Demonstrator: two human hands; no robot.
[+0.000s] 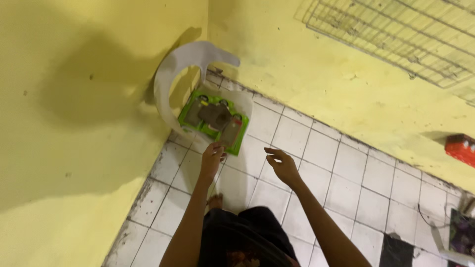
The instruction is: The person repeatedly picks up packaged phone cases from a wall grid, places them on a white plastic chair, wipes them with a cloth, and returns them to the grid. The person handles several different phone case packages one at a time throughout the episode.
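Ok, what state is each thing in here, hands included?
Left hand: fingers on the green pack's lower edge.
Right hand: open, empty, in the air.
Green pack: tilted, against the white seat.
White seat: propped in the wall corner.
Red box: by the wall.

Dim, warm indoor light fills your view. You cast a broad soft shadow on the yellow wall (74, 99) at left. Your hands and the floor tiles (346, 173) look slightly soft, without glare; edges tilt steeply.
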